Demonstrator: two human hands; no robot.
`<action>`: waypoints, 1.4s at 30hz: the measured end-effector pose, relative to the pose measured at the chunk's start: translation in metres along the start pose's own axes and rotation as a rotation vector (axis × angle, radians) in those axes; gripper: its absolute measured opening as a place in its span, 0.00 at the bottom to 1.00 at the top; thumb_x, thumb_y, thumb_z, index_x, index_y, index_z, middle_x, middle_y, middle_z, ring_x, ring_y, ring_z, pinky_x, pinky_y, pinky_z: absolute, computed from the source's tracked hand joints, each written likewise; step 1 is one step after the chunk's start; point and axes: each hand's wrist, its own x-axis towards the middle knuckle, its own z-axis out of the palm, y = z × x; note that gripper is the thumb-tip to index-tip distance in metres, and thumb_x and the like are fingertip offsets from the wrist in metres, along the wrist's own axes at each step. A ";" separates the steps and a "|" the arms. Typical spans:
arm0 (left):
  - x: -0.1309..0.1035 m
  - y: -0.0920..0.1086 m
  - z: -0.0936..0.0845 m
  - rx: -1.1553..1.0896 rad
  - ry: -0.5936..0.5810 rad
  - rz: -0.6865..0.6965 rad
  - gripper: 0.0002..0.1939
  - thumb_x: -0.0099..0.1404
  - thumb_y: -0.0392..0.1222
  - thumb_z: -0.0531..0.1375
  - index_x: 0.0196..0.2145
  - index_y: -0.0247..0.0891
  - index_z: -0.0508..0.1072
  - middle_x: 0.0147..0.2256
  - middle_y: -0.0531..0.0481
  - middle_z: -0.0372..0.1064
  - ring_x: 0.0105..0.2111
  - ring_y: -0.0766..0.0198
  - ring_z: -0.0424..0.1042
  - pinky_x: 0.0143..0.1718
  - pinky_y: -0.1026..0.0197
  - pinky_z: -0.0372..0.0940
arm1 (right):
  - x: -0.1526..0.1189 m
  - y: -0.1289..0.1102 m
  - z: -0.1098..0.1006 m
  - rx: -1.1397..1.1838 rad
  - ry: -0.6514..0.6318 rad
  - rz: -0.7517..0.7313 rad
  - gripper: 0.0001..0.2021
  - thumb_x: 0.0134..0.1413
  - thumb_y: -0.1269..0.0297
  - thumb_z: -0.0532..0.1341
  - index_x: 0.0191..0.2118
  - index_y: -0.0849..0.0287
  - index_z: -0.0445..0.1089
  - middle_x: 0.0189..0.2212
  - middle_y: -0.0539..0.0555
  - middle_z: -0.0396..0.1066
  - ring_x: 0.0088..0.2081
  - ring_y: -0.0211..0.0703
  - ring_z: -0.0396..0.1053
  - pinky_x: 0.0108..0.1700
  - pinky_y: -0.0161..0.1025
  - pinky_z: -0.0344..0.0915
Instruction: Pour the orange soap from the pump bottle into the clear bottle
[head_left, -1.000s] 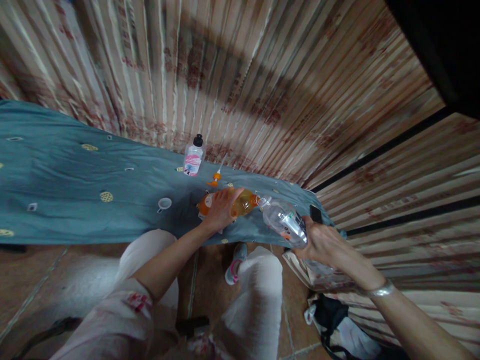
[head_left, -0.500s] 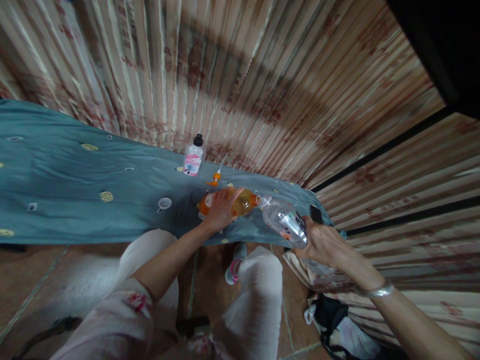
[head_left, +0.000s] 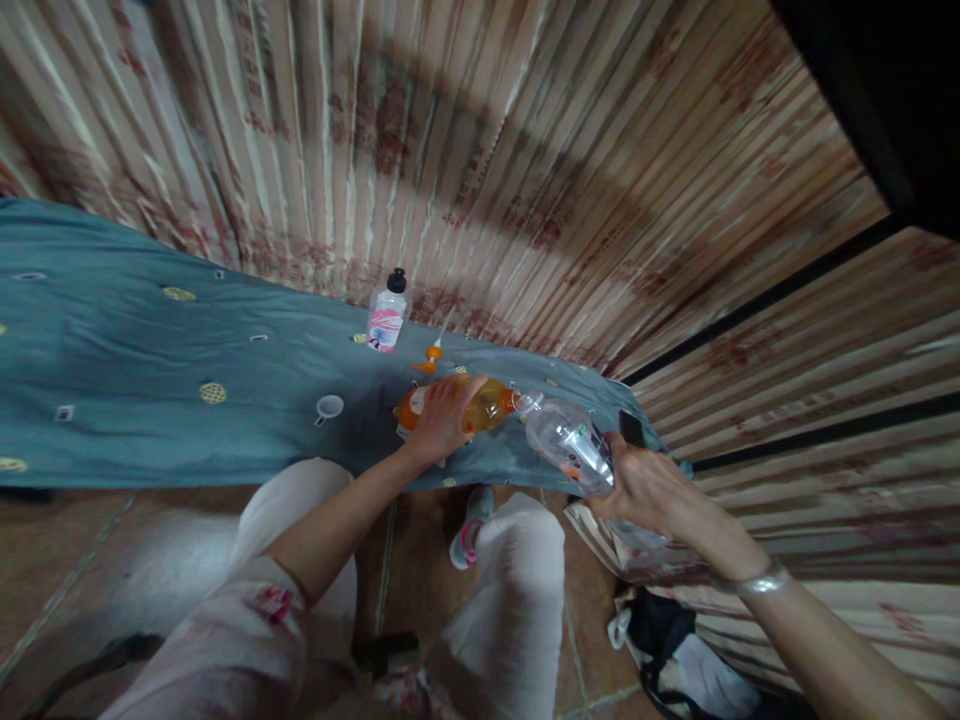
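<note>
Scarcely any shift can be seen since the earlier frames: the amber bottle (head_left: 491, 404) is still clasped by the curled left hand (head_left: 441, 417), and the clear bottle (head_left: 564, 440) is gripped at its base end by the right hand (head_left: 637, 483). Their necks are held end to end over the blue-green cloth (head_left: 262, 365), where an orange pump (head_left: 433, 355) is laid beside a black-capped bottle (head_left: 388, 318).
</note>
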 end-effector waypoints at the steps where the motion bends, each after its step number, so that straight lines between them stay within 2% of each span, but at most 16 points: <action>1: 0.000 0.000 0.000 0.003 -0.002 -0.003 0.39 0.54 0.36 0.64 0.62 0.42 0.54 0.56 0.40 0.59 0.57 0.47 0.60 0.56 0.46 0.57 | 0.000 0.000 0.001 -0.012 0.009 0.005 0.17 0.49 0.56 0.57 0.40 0.64 0.60 0.23 0.58 0.72 0.25 0.50 0.73 0.24 0.36 0.47; 18: 0.000 0.001 -0.001 0.008 -0.006 0.000 0.39 0.54 0.34 0.63 0.61 0.42 0.54 0.55 0.40 0.60 0.57 0.48 0.60 0.56 0.46 0.57 | -0.003 0.003 0.006 -0.039 0.092 -0.056 0.15 0.47 0.59 0.58 0.40 0.62 0.60 0.22 0.55 0.71 0.25 0.49 0.72 0.25 0.36 0.50; 32: 0.000 0.001 -0.001 -0.003 -0.007 -0.003 0.39 0.53 0.35 0.63 0.61 0.42 0.55 0.56 0.40 0.60 0.57 0.48 0.60 0.56 0.46 0.56 | -0.001 -0.001 0.001 -0.054 0.022 0.001 0.17 0.48 0.58 0.58 0.41 0.64 0.61 0.23 0.58 0.73 0.26 0.51 0.73 0.25 0.37 0.50; 38: 0.000 0.000 -0.001 0.001 -0.004 -0.001 0.40 0.53 0.35 0.63 0.62 0.43 0.54 0.56 0.40 0.59 0.57 0.47 0.60 0.56 0.45 0.56 | -0.001 0.001 0.005 -0.046 0.093 -0.035 0.15 0.47 0.59 0.56 0.40 0.63 0.60 0.23 0.58 0.73 0.25 0.50 0.73 0.25 0.37 0.49; 42: 0.000 0.000 0.000 0.003 0.000 0.001 0.41 0.53 0.34 0.63 0.62 0.44 0.53 0.56 0.41 0.59 0.57 0.48 0.60 0.56 0.45 0.57 | -0.002 0.002 0.004 -0.022 0.060 -0.029 0.14 0.49 0.59 0.57 0.39 0.63 0.60 0.23 0.58 0.73 0.26 0.50 0.73 0.25 0.37 0.50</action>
